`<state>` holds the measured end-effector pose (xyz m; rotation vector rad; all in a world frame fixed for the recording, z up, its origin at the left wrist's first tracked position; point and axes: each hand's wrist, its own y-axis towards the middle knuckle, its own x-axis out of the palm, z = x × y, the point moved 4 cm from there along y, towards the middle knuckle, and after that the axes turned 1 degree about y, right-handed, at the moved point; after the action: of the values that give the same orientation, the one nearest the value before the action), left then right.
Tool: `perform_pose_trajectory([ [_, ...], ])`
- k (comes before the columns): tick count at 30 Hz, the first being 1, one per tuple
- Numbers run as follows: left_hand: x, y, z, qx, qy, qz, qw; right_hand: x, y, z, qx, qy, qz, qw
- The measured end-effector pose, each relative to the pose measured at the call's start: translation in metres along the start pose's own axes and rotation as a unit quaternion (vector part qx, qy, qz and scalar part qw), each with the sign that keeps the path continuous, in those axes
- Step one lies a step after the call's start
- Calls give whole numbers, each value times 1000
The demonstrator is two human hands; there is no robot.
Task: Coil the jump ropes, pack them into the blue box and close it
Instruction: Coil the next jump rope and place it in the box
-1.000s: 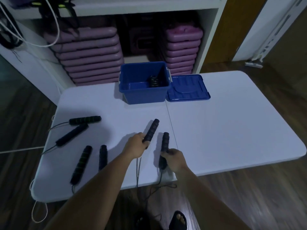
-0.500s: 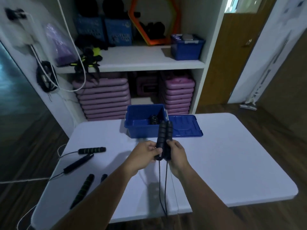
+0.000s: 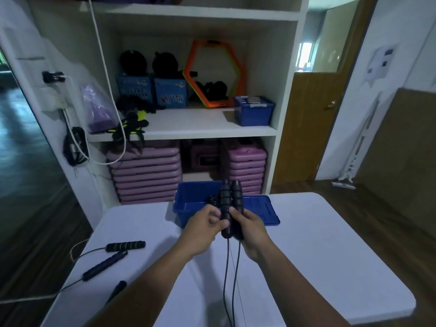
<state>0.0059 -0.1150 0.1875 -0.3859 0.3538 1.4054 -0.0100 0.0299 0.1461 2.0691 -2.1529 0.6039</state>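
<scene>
Both black foam handles [image 3: 230, 204] of one jump rope stand upright side by side above the white table [image 3: 318, 256]. My left hand [image 3: 204, 226] and my right hand [image 3: 250, 226] grip them together near their lower ends. The rope's two thin cords [image 3: 230, 279] hang straight down from the handles. Behind my hands sits the open blue box [image 3: 188, 204] with a dark coiled rope inside, and its lid [image 3: 266, 212] lies flat to the right of it. More rope handles [image 3: 125, 246] lie on the table's left side.
A white shelf unit [image 3: 200, 128] stands behind the table with stacked purple step boards, a smaller blue bin [image 3: 253, 110] and an orange hexagon frame. A white cord hangs down the shelf's left side. A wooden door is at the right.
I lifted the two handles off the table's front edge, brought them together upright and raised them in front of the box. My head tilted up, so more of the shelf shows.
</scene>
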Motion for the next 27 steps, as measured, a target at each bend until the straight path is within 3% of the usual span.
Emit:
perform_pose_trajectory([
  [3,-17,6,12,91,106,8,990,-7,-2,-12,-4,-31,-13,999],
  [5,-32,15,27,217,215,31,952,-9,-4,-24,1,-65,-38,997],
  [7,-41,23,46,323,407,40,853,-6,-7,-38,13,-101,-82,991],
  [10,-40,30,71,368,628,-6,686,4,-11,-58,32,-176,-134,975],
  [11,-39,30,77,376,661,-23,649,6,-11,-63,37,-194,-140,970],
  [13,-36,29,86,404,682,-42,608,6,-11,-71,45,-213,-147,965],
  [22,-32,17,79,434,649,-42,624,14,-32,-81,62,-250,-221,941],
  [27,-56,15,83,371,618,19,693,23,-32,-88,52,-155,-199,966],
])
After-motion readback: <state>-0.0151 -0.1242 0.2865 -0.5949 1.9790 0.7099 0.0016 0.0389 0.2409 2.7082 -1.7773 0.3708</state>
